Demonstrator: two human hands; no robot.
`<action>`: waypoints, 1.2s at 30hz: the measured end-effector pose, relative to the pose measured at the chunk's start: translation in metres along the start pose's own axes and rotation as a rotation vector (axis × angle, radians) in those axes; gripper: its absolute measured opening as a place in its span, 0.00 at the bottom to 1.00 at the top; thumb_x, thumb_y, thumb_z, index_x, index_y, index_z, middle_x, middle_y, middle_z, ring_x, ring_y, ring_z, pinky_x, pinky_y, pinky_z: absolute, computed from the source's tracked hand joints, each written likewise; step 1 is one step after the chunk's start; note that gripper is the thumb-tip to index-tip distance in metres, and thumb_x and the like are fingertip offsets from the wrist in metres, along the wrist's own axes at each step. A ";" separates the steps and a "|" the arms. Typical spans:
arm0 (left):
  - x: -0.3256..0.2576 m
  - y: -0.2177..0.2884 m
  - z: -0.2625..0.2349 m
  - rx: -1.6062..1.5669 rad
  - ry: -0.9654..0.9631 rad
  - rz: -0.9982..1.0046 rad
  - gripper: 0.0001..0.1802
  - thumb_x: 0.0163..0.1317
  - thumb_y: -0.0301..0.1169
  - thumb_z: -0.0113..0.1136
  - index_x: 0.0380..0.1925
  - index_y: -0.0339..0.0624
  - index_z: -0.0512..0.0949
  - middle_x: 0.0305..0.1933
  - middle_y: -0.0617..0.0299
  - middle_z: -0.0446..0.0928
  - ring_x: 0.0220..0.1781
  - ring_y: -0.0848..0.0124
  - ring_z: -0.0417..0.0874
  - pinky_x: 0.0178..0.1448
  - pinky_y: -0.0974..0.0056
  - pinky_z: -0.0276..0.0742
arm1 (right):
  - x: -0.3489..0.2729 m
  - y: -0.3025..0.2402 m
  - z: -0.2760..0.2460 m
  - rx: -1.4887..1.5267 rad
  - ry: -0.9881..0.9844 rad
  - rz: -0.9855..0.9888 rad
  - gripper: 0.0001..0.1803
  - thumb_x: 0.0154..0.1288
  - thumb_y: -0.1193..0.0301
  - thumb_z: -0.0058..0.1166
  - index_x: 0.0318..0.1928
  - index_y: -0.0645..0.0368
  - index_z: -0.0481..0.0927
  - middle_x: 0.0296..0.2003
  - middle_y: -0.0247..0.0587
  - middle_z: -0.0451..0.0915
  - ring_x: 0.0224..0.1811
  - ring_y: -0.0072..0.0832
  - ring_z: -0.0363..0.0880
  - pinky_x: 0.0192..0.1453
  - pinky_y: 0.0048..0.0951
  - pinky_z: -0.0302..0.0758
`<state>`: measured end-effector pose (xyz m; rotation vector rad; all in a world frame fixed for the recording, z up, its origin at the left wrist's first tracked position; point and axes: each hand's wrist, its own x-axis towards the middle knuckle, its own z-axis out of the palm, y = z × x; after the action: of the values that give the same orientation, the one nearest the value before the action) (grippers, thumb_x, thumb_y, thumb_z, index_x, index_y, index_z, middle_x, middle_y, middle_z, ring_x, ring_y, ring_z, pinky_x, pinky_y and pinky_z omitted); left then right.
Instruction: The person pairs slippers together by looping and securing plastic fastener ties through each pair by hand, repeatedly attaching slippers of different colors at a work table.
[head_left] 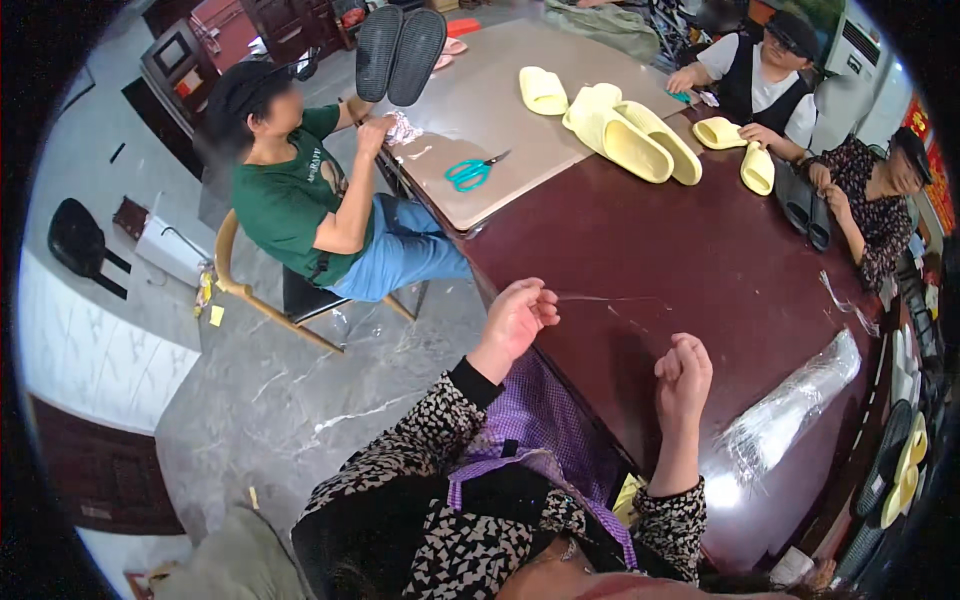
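Note:
My left hand (pixel 516 322) is raised over the near edge of the dark red table, its fingers curled in a pinch. From its fingertips a thin clear strand (pixel 610 298) runs to the right above the tabletop. My right hand (pixel 685 375) is also raised, its fingers bent toward the palm; whatever they may hold is too small to make out. To the right of it lies a bundle of thin clear strands (pixel 795 405) in a shiny sleeve, loose ends toward me. A few white strands (pixel 835 295) lie beyond the bundle.
Large yellow slippers (pixel 625 135) and smaller yellow slippers (pixel 543 91) lie on the table's far part. Teal-handled scissors (pixel 468 175) rest on the brown mat (pixel 490 60). Co-workers sit around; one at left holds black slippers (pixel 400 55). More slippers (pixel 905 470) line the right side.

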<state>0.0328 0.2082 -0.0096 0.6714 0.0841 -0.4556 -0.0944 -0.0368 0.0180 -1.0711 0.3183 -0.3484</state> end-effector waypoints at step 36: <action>0.348 0.008 0.085 2.694 0.222 0.976 0.13 0.60 0.35 0.48 0.43 0.51 0.75 0.51 0.40 0.69 0.46 0.50 0.75 0.47 0.53 0.69 | 0.012 -0.020 -0.013 0.497 0.106 0.106 0.08 0.68 0.67 0.45 0.36 0.57 0.73 0.13 0.26 0.58 0.15 0.18 0.55 0.23 0.24 0.58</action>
<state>0.3429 0.0290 -0.0147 3.1343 -0.8116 0.9008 -0.0914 -0.0612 0.0288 -0.5472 0.3583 -0.3662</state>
